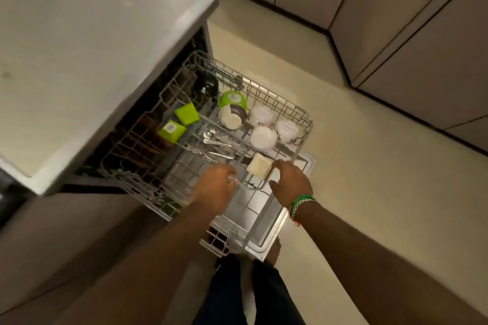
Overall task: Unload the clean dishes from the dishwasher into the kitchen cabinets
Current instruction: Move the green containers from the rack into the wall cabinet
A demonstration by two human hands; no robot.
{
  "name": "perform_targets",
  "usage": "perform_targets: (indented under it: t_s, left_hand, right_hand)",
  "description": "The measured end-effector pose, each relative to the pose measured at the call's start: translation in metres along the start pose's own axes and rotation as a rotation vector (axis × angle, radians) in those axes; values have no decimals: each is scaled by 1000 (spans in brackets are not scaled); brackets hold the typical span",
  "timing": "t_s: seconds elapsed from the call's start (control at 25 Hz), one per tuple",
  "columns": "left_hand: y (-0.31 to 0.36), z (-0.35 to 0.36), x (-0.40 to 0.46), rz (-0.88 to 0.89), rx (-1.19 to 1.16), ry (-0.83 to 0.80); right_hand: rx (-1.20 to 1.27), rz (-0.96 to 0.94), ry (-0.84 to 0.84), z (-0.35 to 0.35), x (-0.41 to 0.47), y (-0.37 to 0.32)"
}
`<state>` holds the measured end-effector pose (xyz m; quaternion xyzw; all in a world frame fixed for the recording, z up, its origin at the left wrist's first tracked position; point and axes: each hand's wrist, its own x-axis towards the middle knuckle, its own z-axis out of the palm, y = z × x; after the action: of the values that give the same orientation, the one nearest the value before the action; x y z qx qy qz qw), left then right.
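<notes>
From the head camera, a grey wire upper rack [295, 111] stands pulled out of the dishwasher, above the open door [266, 229] with its shiny steel rim. The left hand [214, 190] reaches to the rack's near edge with fingers curled downward; whether they close on the wire or on a clear glass-like shape just below is too blurred to tell. The right hand [289, 182] grips the rack's front corner, fingers bent over the wire, thumb apart beneath, with a square cream cup [260, 166] lying tilted just beside the fingertips. A green beaded band and a metal chain [301, 203] circle that wrist.

In the rack, three rounded white cups [264, 137] sit upside down near the right corner. Behind them a glossy green bowl [232, 99] leans against a cream bowl with a dark outside [231, 117]. Two lime-green square cups [186, 113] lie on their sides to the left. Thin steel cutlery [219, 142] lies flat in the middle. A smooth pale countertop [92, 47] overhangs the machine; matte beige cabinet doors [422, 34] line the cream floor.
</notes>
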<state>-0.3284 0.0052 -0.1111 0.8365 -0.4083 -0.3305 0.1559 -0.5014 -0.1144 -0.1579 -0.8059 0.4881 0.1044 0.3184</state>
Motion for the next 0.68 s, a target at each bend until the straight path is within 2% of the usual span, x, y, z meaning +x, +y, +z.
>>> perform_targets:
  t_s: [0.2,0.52,0.6,0.68]
  left_hand:
    - [-29,80,61,0,-41,-68]
    - [-38,116,100,21,-118,-102]
    - [-36,113,97,73,-142,-46]
    - [-44,96,103,179,-76,133]
  right_hand:
    - [-123,-46,125,74,43,2]
    - [-234,2,231,102,76,5]
    - [-198,8,256,101,71,7]
    - [-173,-20,304,96,67,3]
